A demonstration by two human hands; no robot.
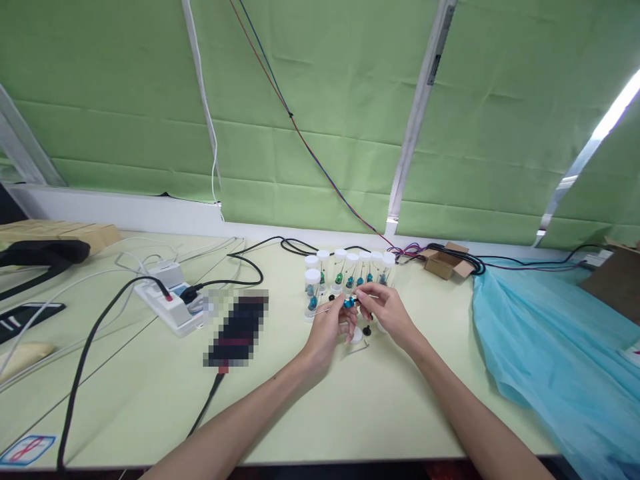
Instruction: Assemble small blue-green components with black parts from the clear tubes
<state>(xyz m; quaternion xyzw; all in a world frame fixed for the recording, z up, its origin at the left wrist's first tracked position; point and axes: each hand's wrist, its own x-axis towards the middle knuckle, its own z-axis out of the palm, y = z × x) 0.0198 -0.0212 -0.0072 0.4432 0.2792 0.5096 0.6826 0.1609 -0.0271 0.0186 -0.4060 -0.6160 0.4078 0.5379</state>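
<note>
The front of the counter (320, 427) runs beneath your forearms. Just short of your hands lies a thin, bent metal piece (357, 349), with a white cap (357, 335) beyond it and a small black piece (367, 331) to the cap's right. Above these your hands meet: your left hand (327, 330) pinches a small blue part (349, 303) between thumb and fingers, and your right hand (384, 308) closes its fingertips on what looks like its dark end. A thin rod (323, 312) juts out leftward; whether it joins the blue part, you cannot tell.

Expect the blue part to be light and stiff, its shine hinting at a slippery surface that could roll in a loose pinch. Grip it by the body; the rod looks easier to bend.

Just beyond, clear vials (352, 272) stand upright, close together. Farther back are a cardboard box (445, 263) and green blinds (325, 80).
</note>
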